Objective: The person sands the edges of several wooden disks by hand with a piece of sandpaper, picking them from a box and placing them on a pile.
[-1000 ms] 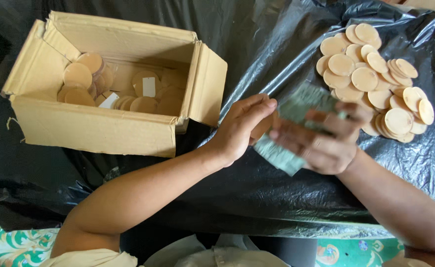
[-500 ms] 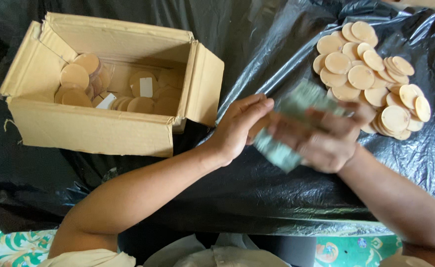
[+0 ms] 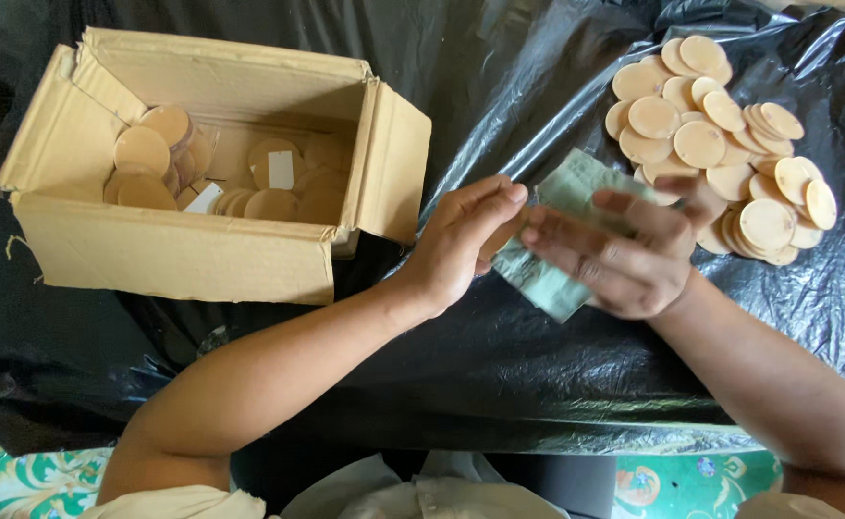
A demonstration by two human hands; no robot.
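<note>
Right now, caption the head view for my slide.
Both hands, left hand and right hand, wipe with a green cloth beside tan discs.

Box [image 3: 182, 255] left, discs [image 3: 720, 144] right
</note>
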